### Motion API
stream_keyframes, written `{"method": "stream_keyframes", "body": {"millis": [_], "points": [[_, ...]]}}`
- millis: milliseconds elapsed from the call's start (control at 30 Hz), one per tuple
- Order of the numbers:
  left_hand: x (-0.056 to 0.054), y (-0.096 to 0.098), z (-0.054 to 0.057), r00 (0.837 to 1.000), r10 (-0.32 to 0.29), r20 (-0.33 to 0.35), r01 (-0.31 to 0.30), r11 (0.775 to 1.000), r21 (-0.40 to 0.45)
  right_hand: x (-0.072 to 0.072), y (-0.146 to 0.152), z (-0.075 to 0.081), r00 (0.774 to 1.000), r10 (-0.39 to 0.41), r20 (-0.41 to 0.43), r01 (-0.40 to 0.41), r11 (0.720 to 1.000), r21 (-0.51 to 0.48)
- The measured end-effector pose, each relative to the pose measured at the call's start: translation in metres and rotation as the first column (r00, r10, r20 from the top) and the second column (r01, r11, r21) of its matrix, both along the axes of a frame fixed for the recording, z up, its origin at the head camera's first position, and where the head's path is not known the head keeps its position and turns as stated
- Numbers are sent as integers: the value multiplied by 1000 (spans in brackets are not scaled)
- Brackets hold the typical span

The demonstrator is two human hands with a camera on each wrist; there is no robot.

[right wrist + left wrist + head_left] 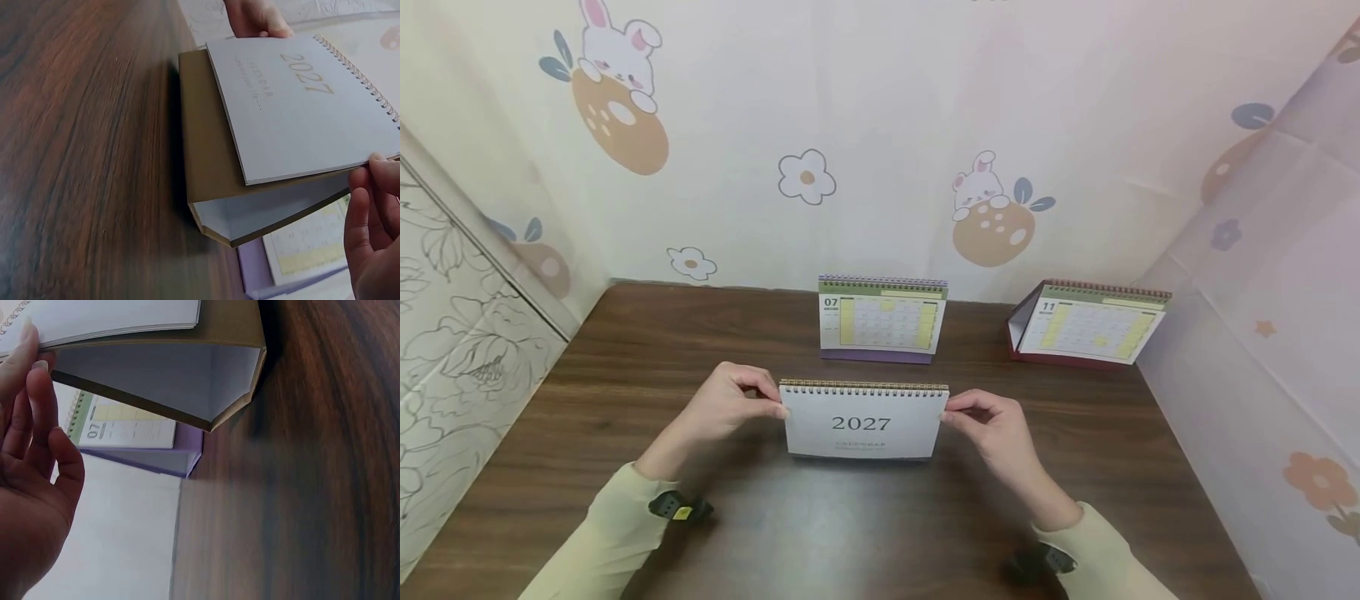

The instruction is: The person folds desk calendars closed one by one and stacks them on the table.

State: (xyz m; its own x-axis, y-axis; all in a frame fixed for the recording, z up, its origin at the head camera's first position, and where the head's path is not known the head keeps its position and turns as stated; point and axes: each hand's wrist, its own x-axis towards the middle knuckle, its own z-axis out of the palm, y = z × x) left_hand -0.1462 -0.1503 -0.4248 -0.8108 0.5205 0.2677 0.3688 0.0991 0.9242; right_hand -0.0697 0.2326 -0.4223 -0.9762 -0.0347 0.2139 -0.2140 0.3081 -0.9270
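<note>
Between my two hands a white 2027 desk calendar (862, 417) stands upright, its gold coil along the top. My left hand (730, 404) pinches its left edge near the upper corner, and my right hand (992, 429) pinches the opposite edge at about the same height. In the right wrist view the calendar's cover (294, 112) lies against a brown-gold folded stand (215, 137). The left wrist view shows the hollow inside of that stand (156, 375), with my thumb on the page side and fingers behind.
Behind it stands a purple-based desk calendar (883, 321) turned to 07. To the back right is a red-based desk calendar (1090, 325) turned to 11, angled. The dark wood table (647, 333) meets a patterned curtain (880, 125) at the back.
</note>
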Motion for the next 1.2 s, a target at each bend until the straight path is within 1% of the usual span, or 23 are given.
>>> {"method": "stream_keyframes", "body": {"millis": [100, 200, 267, 333, 400, 533, 600, 667, 800, 900, 1000, 1100, 1200], "points": [[1, 5, -3, 999, 33, 30, -31, 999, -41, -2, 5, -3, 1000, 2, 18, -2, 1000, 16], [1, 8, -5, 994, 87, 58, -82, 993, -89, -6, 8, -3, 999, 5, 54, -8, 999, 44], [1, 9, -4, 991, 114, 66, -106, 987, -117, -9, 9, -2, 997, 8, 78, -13, 998, 56], [1, 10, -3, 990, 125, 66, -115, 983, -143, -9, 11, -2, 995, 23, 94, -29, 998, 61], [2, 9, -3, 991, 123, 53, -113, 978, -176, -9, 13, -2, 994, 48, 103, -54, 997, 57], [4, 8, -2, 992, 123, 17, -116, 968, -224, -7, 16, -3, 986, 134, 99, -138, 990, 33], [5, 7, -2, 992, 124, 4, -119, 965, -234, -7, 16, -4, 981, 172, 93, -176, 984, 30], [6, 6, -2, 992, 124, -4, -121, 963, -239, -8, 16, -5, 976, 198, 85, -203, 978, 50], [8, 5, -1, 992, 122, -23, -124, 960, -253, -9, 14, -7, 976, 202, 78, -211, 970, 124], [9, 5, -3, 992, 113, -49, -122, 957, -264, -11, 13, -9, 979, 189, 74, -200, 963, 183], [10, 6, -6, 990, 94, -103, -119, 953, -279, -11, 13, -11, 981, 188, 53, -195, 955, 223], [13, 7, -8, 984, 74, -160, -119, 948, -295, -11, 13, -12, 984, 178, 24, -178, 947, 269], [15, 7, -10, 979, 57, -195, -118, 941, -318, -11, 13, -12, 985, 170, 21, -168, 938, 302]]}}
